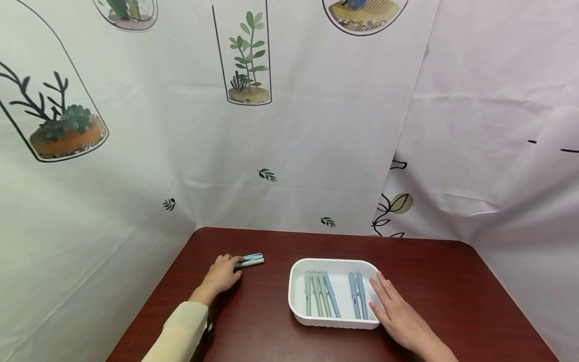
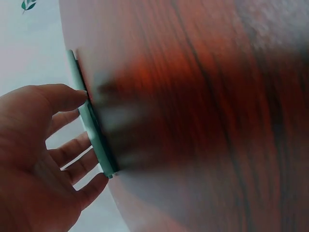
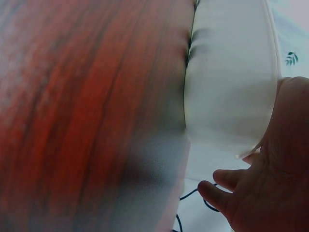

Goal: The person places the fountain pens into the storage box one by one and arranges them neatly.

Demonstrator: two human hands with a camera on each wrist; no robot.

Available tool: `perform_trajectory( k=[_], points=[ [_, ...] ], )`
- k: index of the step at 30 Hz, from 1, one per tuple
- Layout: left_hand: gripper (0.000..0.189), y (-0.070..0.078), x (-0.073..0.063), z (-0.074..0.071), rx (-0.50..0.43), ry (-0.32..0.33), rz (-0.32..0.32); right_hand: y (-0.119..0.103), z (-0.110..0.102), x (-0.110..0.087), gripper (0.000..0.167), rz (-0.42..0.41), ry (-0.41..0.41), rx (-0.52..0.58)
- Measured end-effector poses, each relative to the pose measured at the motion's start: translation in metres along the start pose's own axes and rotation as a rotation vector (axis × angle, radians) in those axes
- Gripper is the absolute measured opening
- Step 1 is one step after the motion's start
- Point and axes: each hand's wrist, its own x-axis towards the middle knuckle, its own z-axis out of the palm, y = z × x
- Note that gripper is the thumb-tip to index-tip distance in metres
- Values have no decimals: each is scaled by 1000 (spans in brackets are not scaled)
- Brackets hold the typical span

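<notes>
On the left side of the table, my left hand (image 1: 220,275) pinches a green pen (image 1: 252,262) between thumb and fingers. A light blue pen (image 1: 253,256) lies right along it. Seen from the left wrist, the thumb tip presses the green pen (image 2: 91,121) and the other fingers reach behind it. My right hand (image 1: 400,317) has its fingers straight along the right rim of a white tray (image 1: 334,323). Inside the tray, three green pens (image 1: 315,294) and a tilted blue pen (image 1: 332,296) lie at left; two blue pens (image 1: 358,296) lie at right.
The dark red wooden table (image 1: 267,322) has rounded far corners. White cloth (image 1: 316,151) printed with plants hangs behind and beside it. A thin dark cable (image 3: 189,194) shows below the table edge in the right wrist view.
</notes>
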Motion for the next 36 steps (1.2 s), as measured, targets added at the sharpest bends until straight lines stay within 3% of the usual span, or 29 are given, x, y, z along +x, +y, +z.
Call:
perform_trajectory(
  k=[9,20,25,28,30,36],
  points=[
    [37,1,2,0,66,1,32,-1,-1,0,58,4,-3,-3],
    [32,4,2,-6,33,-14,44,-2,-1,0,58,3,-2,-4],
    [29,7,0,-7,-35,-19,10,-2,-1,1,58,5,-5,-11],
    [29,7,0,-8,-161,-33,-23,-2,-2,1,58,7,-7,-13],
    [30,8,-1,-9,-291,-50,-40,-3,-2,1,58,7,-8,-14],
    [43,15,-2,-12,-864,-227,-46,-3,-2,0,57,8,-11,-11]
  ],
)
